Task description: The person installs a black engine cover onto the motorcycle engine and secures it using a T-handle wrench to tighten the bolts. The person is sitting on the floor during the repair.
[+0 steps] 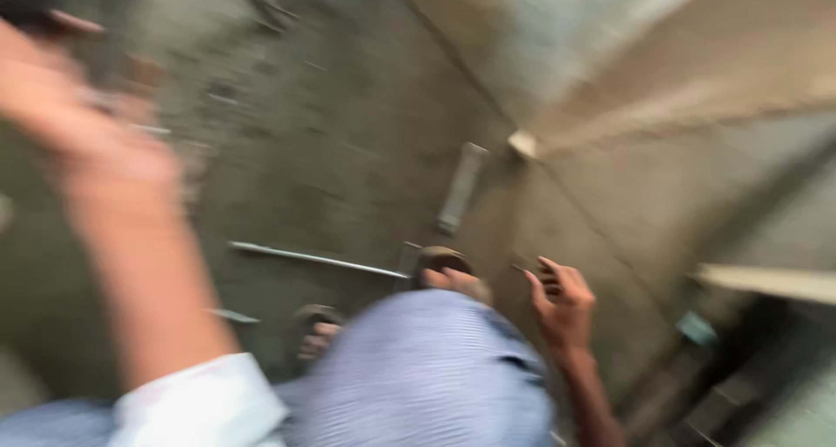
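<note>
The whole view is smeared by motion. My left hand (83, 129) is raised at the upper left, its forearm coming out of a white cuff; the blur hides whether it grips the dark shape at the top left corner (35, 11). My right hand (562, 303) hangs low beside my blue striped shirt (427, 369), with the fingers loosely curled and apart and nothing clearly in them. Below it are my two sandalled feet (444, 273) on a grey concrete floor (348, 133).
A thin metal rod (313, 257) lies across the floor just ahead of my feet. A pale short bar (461, 186) lies farther ahead, beside a wall base. A pale ledge (766, 281) and dark clutter are at the right.
</note>
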